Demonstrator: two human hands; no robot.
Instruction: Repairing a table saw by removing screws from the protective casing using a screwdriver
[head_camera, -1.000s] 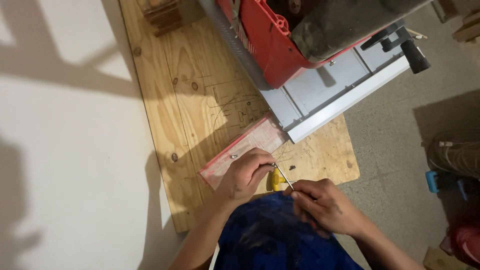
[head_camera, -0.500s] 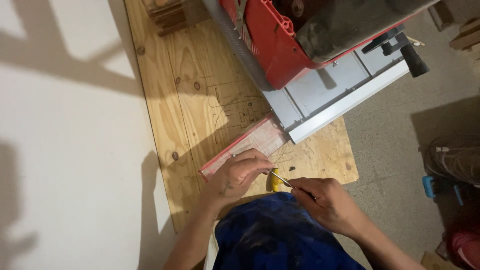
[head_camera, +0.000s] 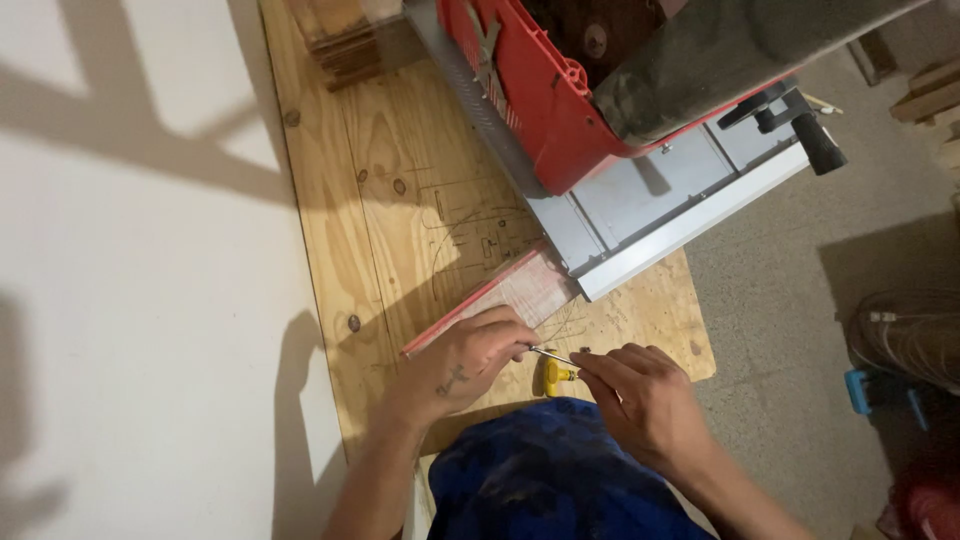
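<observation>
My left hand (head_camera: 468, 362) rests on a plywood board (head_camera: 400, 210), fingers curled, pinching one end of a thin metal rod (head_camera: 553, 354). My right hand (head_camera: 640, 398) pinches the rod's other end between thumb and fingertips. Just under the rod lies a small yellow tool handle (head_camera: 553, 377). A flat pinkish strip with a red edge (head_camera: 500, 295) lies on the board under my left hand's fingers. My knee in blue cloth (head_camera: 550, 480) is below both hands.
A red machine (head_camera: 560, 90) with a grey metal base and rail (head_camera: 660, 215) sits on the board's far right. A black handle (head_camera: 815, 135) sticks out from it. White wall on the left; concrete floor (head_camera: 790, 300) on the right, with wood scraps.
Both hands shifted slightly left and lower on the board. The rod now lies flatter between them, and the yellow handle shows more clearly below it.
</observation>
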